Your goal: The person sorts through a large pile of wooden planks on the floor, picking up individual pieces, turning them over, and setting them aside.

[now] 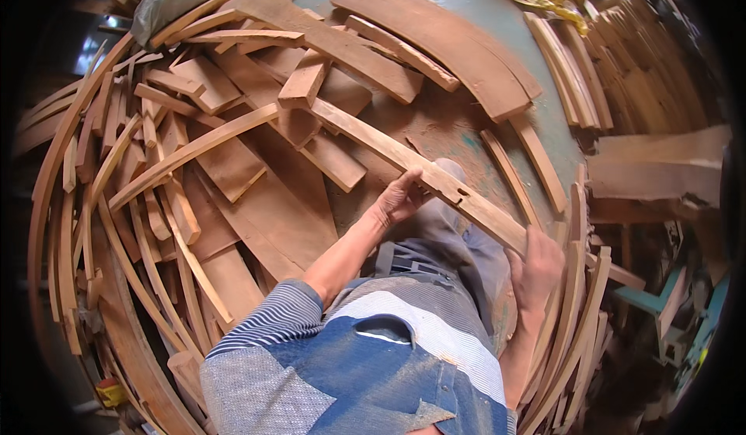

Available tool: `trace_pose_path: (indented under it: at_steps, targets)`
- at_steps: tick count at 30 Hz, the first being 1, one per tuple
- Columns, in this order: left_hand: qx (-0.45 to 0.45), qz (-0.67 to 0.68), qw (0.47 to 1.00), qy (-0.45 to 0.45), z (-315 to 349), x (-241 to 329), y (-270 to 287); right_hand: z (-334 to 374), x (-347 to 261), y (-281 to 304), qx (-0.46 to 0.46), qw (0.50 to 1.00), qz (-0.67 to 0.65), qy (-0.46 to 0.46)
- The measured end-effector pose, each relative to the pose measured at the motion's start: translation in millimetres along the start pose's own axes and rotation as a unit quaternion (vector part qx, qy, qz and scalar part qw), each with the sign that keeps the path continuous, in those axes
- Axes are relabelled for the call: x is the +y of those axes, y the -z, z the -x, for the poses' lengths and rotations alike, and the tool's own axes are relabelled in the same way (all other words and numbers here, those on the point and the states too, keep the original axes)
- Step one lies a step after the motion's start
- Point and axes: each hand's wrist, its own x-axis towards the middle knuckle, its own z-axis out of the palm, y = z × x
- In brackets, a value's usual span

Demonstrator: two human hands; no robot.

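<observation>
Before me, the left hand [400, 199] is gripping a long wooden strip [447, 182] near mid-length and the right hand [538, 262] is clasping its near end, slanting above the legs [439, 237], wide spacing probably keeping it steadiest.

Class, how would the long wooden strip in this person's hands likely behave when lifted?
The strip is probably stiff: no sag shows beyond the left hand. Being long, it may tip if only the right hand holds its end.
</observation>
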Motion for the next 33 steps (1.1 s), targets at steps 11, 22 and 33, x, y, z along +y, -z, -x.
trace_pose_path:
  at_steps: [11,22,33]
  targets:
    - [-0.150,-0.091,0.954,0.244,19,-140,-110,167,75,105,0.062,0.985,0.074,-0.146]
    - [-0.186,-0.270,0.894,0.305,-9,-202,-140,230,89,80,-0.042,0.936,-0.106,-0.332]
    - [-0.164,-0.359,0.864,0.312,-17,-241,-159,178,127,14,-0.103,0.810,-0.462,-0.346]
